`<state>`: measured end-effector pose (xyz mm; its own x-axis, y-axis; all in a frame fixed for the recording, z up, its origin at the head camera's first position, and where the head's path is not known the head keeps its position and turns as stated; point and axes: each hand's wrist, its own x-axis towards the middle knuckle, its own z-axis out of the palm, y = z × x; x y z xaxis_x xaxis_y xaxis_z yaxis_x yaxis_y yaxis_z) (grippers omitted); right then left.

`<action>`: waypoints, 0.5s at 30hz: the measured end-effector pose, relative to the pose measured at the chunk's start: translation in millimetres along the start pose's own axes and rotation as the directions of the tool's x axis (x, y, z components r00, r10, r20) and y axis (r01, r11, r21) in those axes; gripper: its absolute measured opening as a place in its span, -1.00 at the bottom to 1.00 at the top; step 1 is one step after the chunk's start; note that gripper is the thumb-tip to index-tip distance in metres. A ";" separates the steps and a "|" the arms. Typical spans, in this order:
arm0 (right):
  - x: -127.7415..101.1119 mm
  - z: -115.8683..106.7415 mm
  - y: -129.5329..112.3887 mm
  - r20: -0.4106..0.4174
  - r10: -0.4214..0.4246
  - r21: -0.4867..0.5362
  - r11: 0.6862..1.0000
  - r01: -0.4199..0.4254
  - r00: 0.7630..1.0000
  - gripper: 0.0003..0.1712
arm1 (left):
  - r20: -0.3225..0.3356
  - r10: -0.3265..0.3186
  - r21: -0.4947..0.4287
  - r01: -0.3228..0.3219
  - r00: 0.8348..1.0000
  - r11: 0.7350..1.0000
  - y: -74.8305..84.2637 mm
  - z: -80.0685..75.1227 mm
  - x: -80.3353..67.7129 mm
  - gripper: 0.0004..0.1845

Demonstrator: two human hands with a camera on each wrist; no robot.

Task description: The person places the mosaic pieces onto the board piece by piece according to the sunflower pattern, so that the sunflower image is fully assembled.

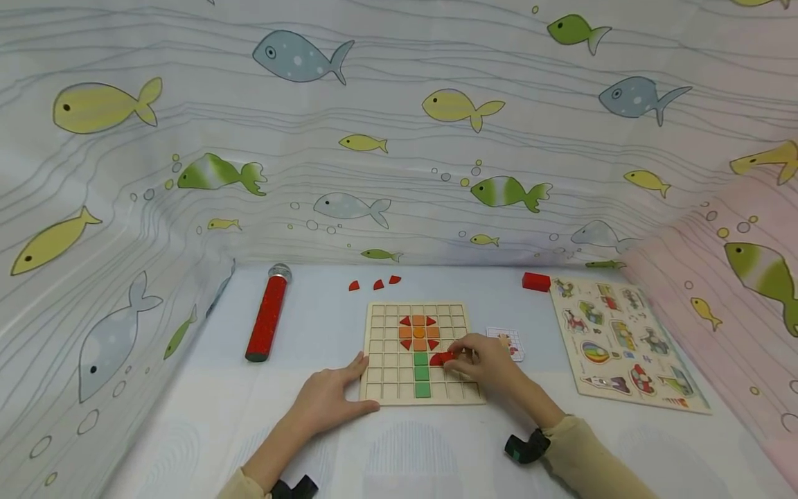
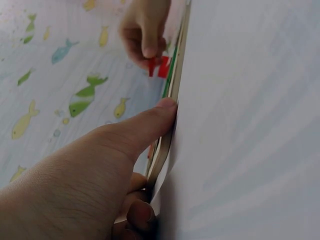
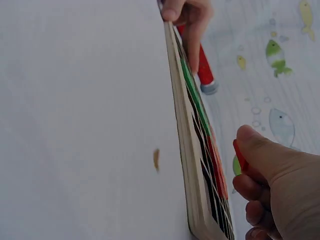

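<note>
A wooden grid board (image 1: 386, 388) lies flat in the middle of the head view. My left hand (image 1: 327, 398) holds its near left corner, with the thumb (image 2: 155, 117) against the front edge and fingers along the left side. Over the board's right half, my right hand (image 1: 480, 360) pinches a small red piece (image 3: 240, 156) between thumb and fingers. Its exact shape is partly hidden. Left of those fingertips, another red piece (image 1: 436, 360) shows beside a column of green squares (image 1: 422, 373). Above the column, orange pieces (image 1: 419, 333) and red corner pieces form a rounded pattern.
Several loose red pieces (image 1: 378, 285) lie beyond the board. A red microphone (image 1: 267, 319) is to the left. Right of the board lie a small pattern card (image 1: 515, 351), a red block (image 1: 536, 281) and a picture puzzle board (image 1: 598, 374). Fish-print cloth walls (image 1: 399, 166) surround the table.
</note>
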<state>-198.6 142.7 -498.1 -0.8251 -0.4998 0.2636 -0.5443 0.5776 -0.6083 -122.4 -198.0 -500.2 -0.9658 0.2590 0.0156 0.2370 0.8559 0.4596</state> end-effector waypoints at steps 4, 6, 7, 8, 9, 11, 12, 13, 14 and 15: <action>-7.9 4.5 -10.0 0.011 -0.065 0.040 0.997 0.065 0.998 -0.73 | -0.002 -0.003 -0.002 0.003 1.000 1.000 0.4 -1.7 0.6 -0.01; -9.3 6.9 -12.1 0.012 -0.094 0.044 0.995 0.093 0.995 -0.73 | -0.004 -0.002 -0.002 0.002 1.000 1.000 0.4 -1.8 1.0 -0.01; -9.7 8.1 -12.0 0.013 -0.107 0.039 0.994 0.107 0.994 -0.74 | -0.004 -0.002 -0.001 0.002 1.000 1.000 0.3 -1.6 1.3 -0.01; -10.1 9.1 -11.9 0.013 -0.115 0.030 0.993 0.115 0.993 -0.74 | -0.006 -0.002 -0.002 0.002 1.000 1.000 0.3 -1.5 1.6 -0.01; -10.6 9.9 -11.6 0.017 -0.113 0.024 0.993 0.113 0.993 -0.74 | -0.007 -0.001 -0.002 0.001 1.000 1.000 0.3 -1.5 1.9 -0.01; -12.0 11.5 -10.1 0.032 -0.100 0.015 0.995 0.099 0.994 -0.75 | -0.006 -0.003 -0.006 0.003 1.000 1.000 0.4 -1.2 2.1 -0.01; -12.9 12.1 -9.5 0.042 -0.089 0.009 0.996 0.089 0.995 -0.74 | -0.003 -0.004 -0.009 0.004 1.000 1.000 0.6 -1.2 2.0 -0.01; -13.8 12.6 -9.2 0.052 -0.080 0.010 0.997 0.080 0.995 -0.74 | 0.000 -0.006 -0.012 0.006 1.000 1.000 0.6 -1.0 1.8 -0.01; -14.8 12.8 -9.2 0.061 -0.070 0.015 0.998 0.069 0.996 -0.73 | 0.003 -0.008 -0.015 0.008 1.000 1.000 0.7 -0.9 1.6 -0.01; -15.5 13.1 -9.1 0.070 -0.059 0.021 0.998 0.057 0.996 -0.73 | 0.006 -0.009 -0.016 0.009 1.000 1.000 0.7 -0.8 1.3 -0.01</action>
<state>-178.9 136.7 -506.5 -0.7790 -0.5767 0.2460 -0.5875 0.5344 -0.6077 -123.6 -197.4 -499.1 -0.9672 0.2538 0.0060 0.2262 0.8509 0.4741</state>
